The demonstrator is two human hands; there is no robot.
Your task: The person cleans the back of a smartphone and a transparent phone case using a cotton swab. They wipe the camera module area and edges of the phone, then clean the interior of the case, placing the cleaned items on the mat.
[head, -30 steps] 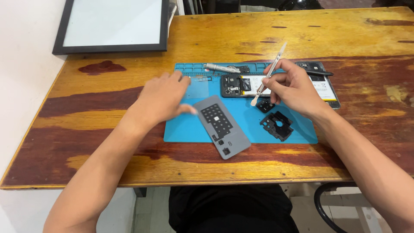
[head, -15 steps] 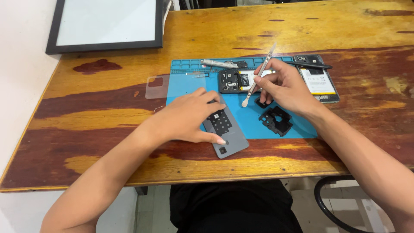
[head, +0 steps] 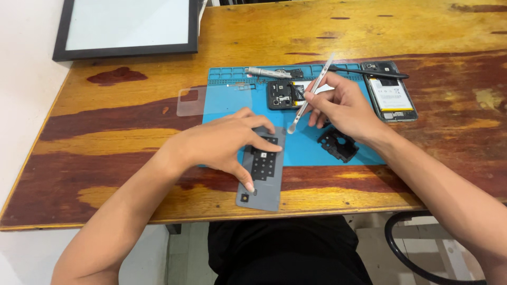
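- A person sat at a worn wooden table (head: 132, 142), seen from above through a head-worn camera.
- The left hand (head: 224, 142) rested palm down on a grey phone back panel (head: 262, 177), fingers spread and closed over its upper half, pressing it at the near edge of a blue repair mat (head: 232, 100).
- The right hand (head: 343, 108) pinched a slim metal pry tool (head: 310, 95) between thumb and fingers, its rounded tip pointing down towards the mat, just beside the left hand.
- A small black plastic frame (head: 338, 144) lay on the mat below the right hand.
- An opened phone (head: 391, 92) lay at the mat's right edge.
- A black-framed white panel (head: 127, 26) lay at the table's far left corner.
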